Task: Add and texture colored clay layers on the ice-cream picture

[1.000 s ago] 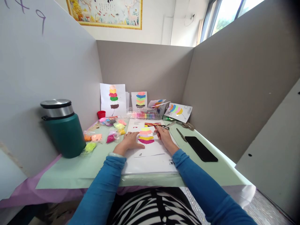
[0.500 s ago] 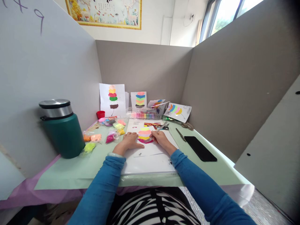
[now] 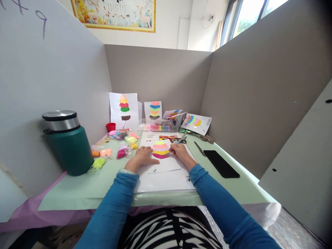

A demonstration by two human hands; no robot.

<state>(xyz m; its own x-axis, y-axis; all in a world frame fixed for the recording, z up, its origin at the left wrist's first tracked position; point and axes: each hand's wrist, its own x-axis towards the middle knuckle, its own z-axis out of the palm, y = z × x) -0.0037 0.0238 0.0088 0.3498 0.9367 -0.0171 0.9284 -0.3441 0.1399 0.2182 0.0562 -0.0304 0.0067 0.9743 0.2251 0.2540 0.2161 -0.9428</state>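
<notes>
Flat on the white paper [image 3: 163,168] lies my left hand [image 3: 143,155], its thumb stretched out under the coloured bands. My right hand [image 3: 181,153] is closed around a metal fork [image 3: 184,138], whose handle slants up to the right. The fork's tines are at the right end of a magenta clay band [image 3: 159,156]. Above it on the paper are a yellow clay band [image 3: 160,151] and paler pink, peach and yellow-green bands. Fingers hide part of the fork.
A green bottle [image 3: 68,148] stands left, near bagged clay [image 3: 123,151] and a red cup [image 3: 111,127]. Finished pictures [image 3: 131,119] lean at the back. Scissors [image 3: 183,140], a knife-like tool [image 3: 199,148] and a black phone [image 3: 221,164] lie to the right. Partitions [image 3: 160,76] enclose the table.
My right hand has shifted a little to the right with the fork, toward the magenta band's right end. My left hand stays in place on the paper.
</notes>
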